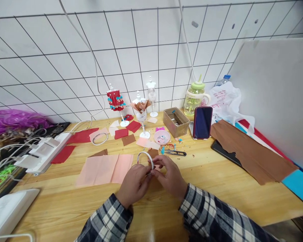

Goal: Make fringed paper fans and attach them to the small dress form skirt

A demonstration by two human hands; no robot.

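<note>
A narrow white ring, which looks like a roll of tape (145, 154), is held upright above the wooden table. My left hand (135, 183) is closed on its lower edge, fingertips partly hidden behind the thumb. At the ring's right side, my right hand (170, 174) pinches its edge between thumb and fingers. Just left of my hands lie pale pink crepe paper sheets (101, 169). Behind the ring sits a small brown paper piece (153, 153). Black thread snips (176, 153) rest to the right, beside small scraps.
White mini dress forms stand behind: one in red ruffles (115, 101), one with brown petals (141, 109), one bare (151, 94). Around them are a pink dish (162, 137), a cardboard box (176, 122), a phone (202, 122), a green-lidded bottle (194, 99), another ring (100, 138) and a power strip (46, 151).
</note>
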